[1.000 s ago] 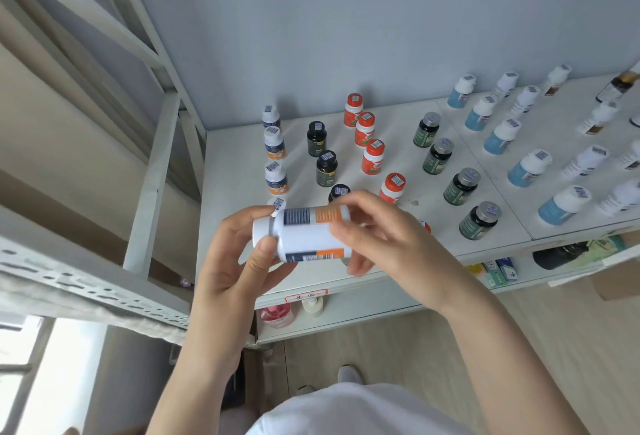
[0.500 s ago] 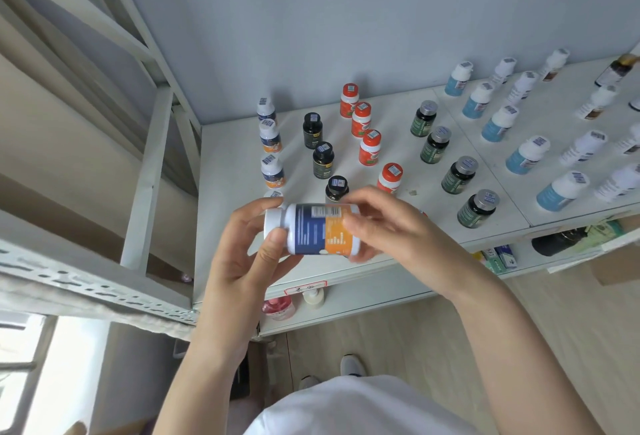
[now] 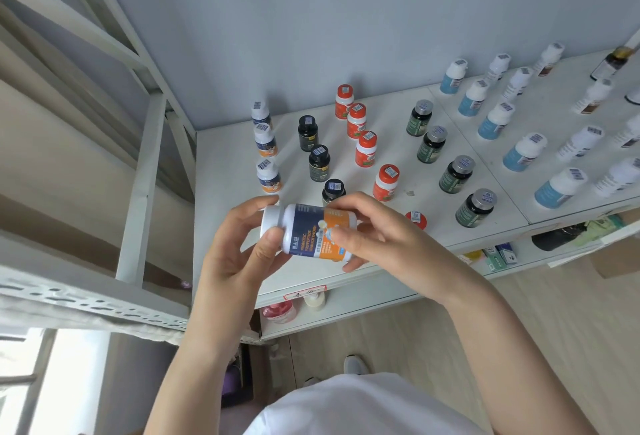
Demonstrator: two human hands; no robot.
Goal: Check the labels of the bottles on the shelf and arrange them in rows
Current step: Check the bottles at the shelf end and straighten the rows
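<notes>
I hold a white bottle with a navy and orange label (image 3: pixel 308 232) sideways above the front of the white shelf (image 3: pixel 228 171). My left hand (image 3: pixel 239 244) grips its white cap end, thumb on the front. My right hand (image 3: pixel 377 230) pinches the bottom end, its fingers curled round it. The label's front faces me. Behind stand rows: three matching white bottles (image 3: pixel 266 140), black bottles (image 3: pixel 318 160), red-capped bottles (image 3: pixel 365 148), green bottles with grey caps (image 3: pixel 457 173) and blue-labelled white bottles (image 3: pixel 523 152). One red cap (image 3: pixel 415 218) shows just past my right hand.
More white bottles (image 3: pixel 581 141) stand at the far right. A lower shelf holds a pink item (image 3: pixel 280 310), a cream bottle (image 3: pixel 314 299) and small boxes (image 3: pixel 498 256). A white metal rack frame (image 3: pixel 138 188) rises at the left. Wooden floor lies below.
I have turned the bottle in my fingers: the label went from its white text side to its navy and orange front. The camera view shifted slightly.
</notes>
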